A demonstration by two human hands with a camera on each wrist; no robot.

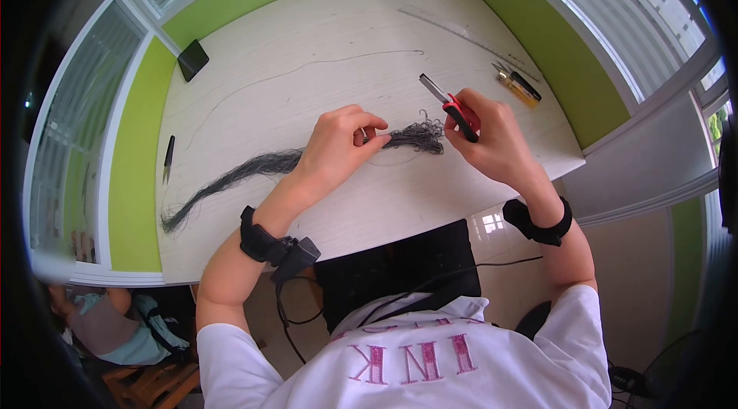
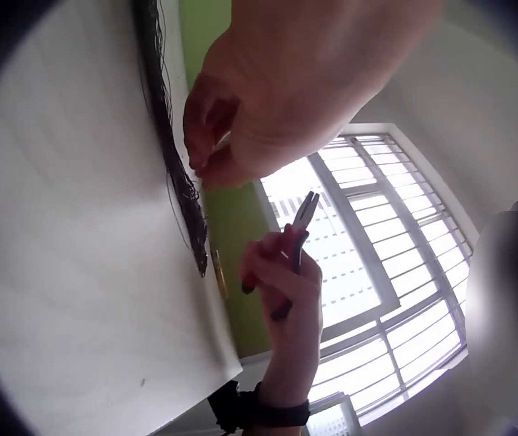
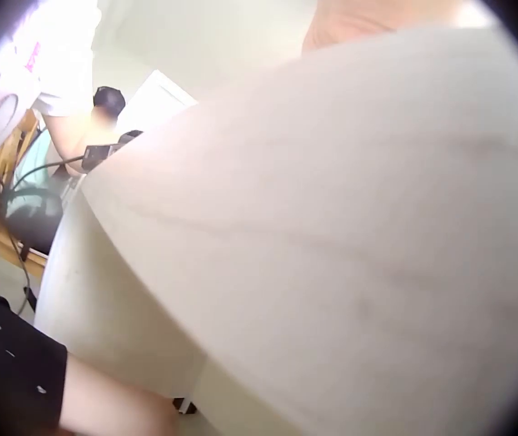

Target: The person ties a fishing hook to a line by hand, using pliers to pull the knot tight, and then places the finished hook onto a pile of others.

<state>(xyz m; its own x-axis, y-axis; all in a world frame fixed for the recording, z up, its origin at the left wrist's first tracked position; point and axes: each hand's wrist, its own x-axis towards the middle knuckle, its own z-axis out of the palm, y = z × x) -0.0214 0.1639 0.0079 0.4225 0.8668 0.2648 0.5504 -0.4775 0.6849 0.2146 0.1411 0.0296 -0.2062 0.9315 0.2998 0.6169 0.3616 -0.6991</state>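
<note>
A long bundle of thin dark wires [image 1: 254, 167] lies across the table, its right end a tangle of small hooked loops [image 1: 424, 132]. Over the bundle, just left of the loops, my left hand [image 1: 334, 147] has curled fingers, thumb and fingertips pinching at the wires. My right hand [image 1: 496, 140] grips pliers [image 1: 463, 123] with red and black handles, the metal nose pointing up and to the left, above the looped end. In the left wrist view the pliers [image 2: 305, 214] are raised off the table, their jaws slightly parted. The right wrist view catches mostly bare tabletop.
A single bent wire [image 1: 307, 64] stretches across the table behind the bundle. At the right lie a clear ruler [image 1: 461, 38] and tools with yellow and black handles [image 1: 519, 88]. Small scissors [image 1: 168, 157] and a dark flat object [image 1: 193, 61] are at the left. Green partitions [image 1: 530, 40] enclose the table.
</note>
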